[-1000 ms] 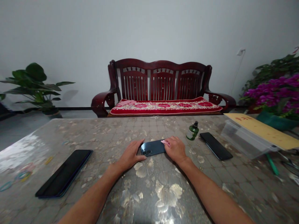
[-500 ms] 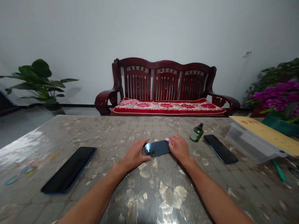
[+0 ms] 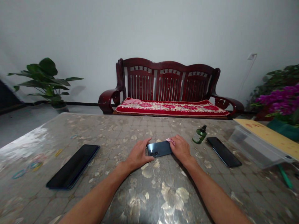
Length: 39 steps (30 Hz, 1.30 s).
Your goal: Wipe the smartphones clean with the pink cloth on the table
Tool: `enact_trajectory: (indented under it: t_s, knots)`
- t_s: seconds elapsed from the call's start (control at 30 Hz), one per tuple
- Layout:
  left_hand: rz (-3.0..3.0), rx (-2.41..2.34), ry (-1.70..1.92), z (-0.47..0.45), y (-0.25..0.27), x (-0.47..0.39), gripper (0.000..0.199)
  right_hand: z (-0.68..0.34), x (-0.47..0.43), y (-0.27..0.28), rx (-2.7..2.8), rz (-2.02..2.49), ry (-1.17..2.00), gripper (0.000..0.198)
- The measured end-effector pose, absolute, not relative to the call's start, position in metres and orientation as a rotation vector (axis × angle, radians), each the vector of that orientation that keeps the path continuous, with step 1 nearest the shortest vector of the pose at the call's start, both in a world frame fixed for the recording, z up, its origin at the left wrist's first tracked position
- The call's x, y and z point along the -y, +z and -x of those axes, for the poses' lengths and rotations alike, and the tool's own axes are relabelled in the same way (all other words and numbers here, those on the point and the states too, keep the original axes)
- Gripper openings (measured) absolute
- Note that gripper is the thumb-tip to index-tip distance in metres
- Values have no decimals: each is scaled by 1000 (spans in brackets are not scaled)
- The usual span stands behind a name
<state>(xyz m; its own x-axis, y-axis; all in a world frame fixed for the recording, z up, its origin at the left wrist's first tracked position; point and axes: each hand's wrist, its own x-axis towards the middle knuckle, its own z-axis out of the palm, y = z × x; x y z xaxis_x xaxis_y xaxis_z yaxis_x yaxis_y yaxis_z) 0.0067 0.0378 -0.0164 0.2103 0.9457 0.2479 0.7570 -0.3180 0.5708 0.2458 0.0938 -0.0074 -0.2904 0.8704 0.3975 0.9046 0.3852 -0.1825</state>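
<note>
A dark blue smartphone (image 3: 163,148) lies back up on the table, its camera lenses toward the left end. My left hand (image 3: 138,154) grips that end between thumb and fingers. At the phone's right end, my right hand (image 3: 181,150) is closed around a small pink cloth (image 3: 171,141), most of it hidden by the fingers. To the right of this hand stands a green bottle (image 3: 199,137) with a black pump top.
A black phone (image 3: 223,151) lies right of the bottle, beside a clear plastic box (image 3: 257,147) with a yellow sheet (image 3: 268,133) on top. On the left are a dark tablet-like device (image 3: 73,168) and several coloured bands (image 3: 19,174). A wooden bench (image 3: 168,81) stands beyond the table.
The whole scene has shifted slightly rightward in view as the head turned. Both hands keep about the same place on the smartphone.
</note>
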Motion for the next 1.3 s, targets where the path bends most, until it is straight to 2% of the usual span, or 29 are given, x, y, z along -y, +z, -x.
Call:
enact_trajectory:
  t_s: [0.3,0.53,0.8,1.1,1.3]
  knots:
    - [-2191,-1570,797,-8,-14,-39,89,-219,-75,-11,2385,1189,85,22]
    - [-2175,-1567,799,-10,-15,-40,91,-239,-90,-4,2291,1536,-39,22]
    - [-2153,-1543,821,-11,-15,-40,88,-218,-71,-8,2443,1144,99,21]
    - [-2159,-1519,810,-9,-20,-41,88,-239,-82,-5,2334,1395,-82,19]
    - [-2166,-1513,827,-9,-22,-42,88,-221,-71,-8,2439,1171,-14,20]
